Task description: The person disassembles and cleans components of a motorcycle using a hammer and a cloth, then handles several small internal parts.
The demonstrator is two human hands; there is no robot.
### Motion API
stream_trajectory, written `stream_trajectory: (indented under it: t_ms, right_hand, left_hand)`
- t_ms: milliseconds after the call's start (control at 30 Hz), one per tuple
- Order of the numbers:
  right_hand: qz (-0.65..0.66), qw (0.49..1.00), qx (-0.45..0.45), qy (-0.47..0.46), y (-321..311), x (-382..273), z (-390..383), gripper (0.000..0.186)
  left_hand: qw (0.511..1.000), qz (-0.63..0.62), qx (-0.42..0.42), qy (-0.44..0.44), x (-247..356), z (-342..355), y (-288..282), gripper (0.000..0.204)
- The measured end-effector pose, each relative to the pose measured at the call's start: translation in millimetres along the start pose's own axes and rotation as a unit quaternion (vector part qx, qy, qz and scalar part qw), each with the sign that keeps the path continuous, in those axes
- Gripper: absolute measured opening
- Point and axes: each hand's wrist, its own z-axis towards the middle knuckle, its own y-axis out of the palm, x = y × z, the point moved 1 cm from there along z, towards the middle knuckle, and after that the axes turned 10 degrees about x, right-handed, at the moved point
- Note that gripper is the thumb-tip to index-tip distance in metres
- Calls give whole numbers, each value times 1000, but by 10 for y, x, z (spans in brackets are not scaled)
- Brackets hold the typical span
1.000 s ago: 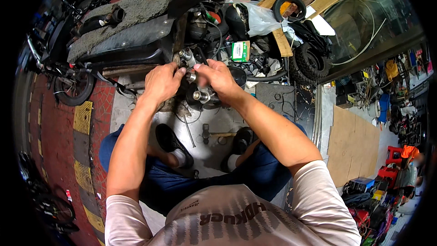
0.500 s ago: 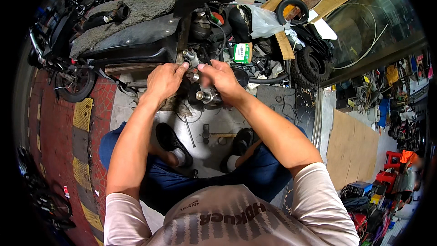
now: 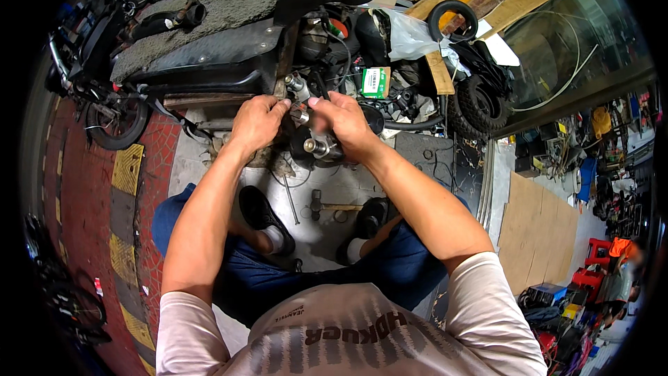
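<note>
A silver metal part with round cylindrical ends stands in front of me, between my two hands. My right hand is wrapped round its right side, thumb lying toward the middle. My left hand is closed at the left side, its thumb and fingertips pinched against the part near a short silver cylinder. Another bright round end sticks up beyond my fingers. The fingers' undersides are hidden, and a dark round piece shows below the part.
A hammer and a long thin metal rod lie on the floor between my shoes. Beyond my hands are a black seat-like panel, a green-and-white box, cables and wood pieces. Knobby tyres stand at right.
The whole view has shifted slightly, with the far things a little to the right. Both hands keep nearly the same grip on the metal part.
</note>
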Motion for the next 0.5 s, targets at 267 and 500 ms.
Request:
stream_trajectory:
  t_ms: [267,500]
  right_hand:
    - [7,1000,-1,19,-2,27,31,27]
    - [-6,1000,9,28,-3,-83,-30,23]
  left_hand:
    - [970,-201,-41,-127,-160,-22,19,42]
    - [959,-234,-31,-159,-81,-78,-93,39]
